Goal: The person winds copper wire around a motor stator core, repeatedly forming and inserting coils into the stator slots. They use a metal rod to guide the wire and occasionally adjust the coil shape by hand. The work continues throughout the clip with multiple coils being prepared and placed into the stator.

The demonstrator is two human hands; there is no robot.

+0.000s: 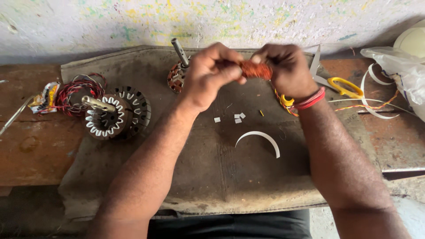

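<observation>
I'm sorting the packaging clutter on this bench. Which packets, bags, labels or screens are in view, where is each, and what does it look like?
Crumpled printed wrapper: far left of the bench, beside the red wire bundle; white, yellow and red, creased.
Clear plastic bag: far right edge, past the yellow-handled scissors; translucent whitish, rumpled, contents unclear.
No labels, signs or screens show. Both hands, left hand and right hand, hold a copper coil, not a package.

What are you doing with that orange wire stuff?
A person sits at a workbench and holds a small bundle of copper-coloured wire up between both hands. The left hand and the right hand each pinch one end of it above a grey cloth mat. On the mat lie a curved white strip and small white bits. A round metal motor core stands to the left, yellow-handled scissors to the right.
</observation>
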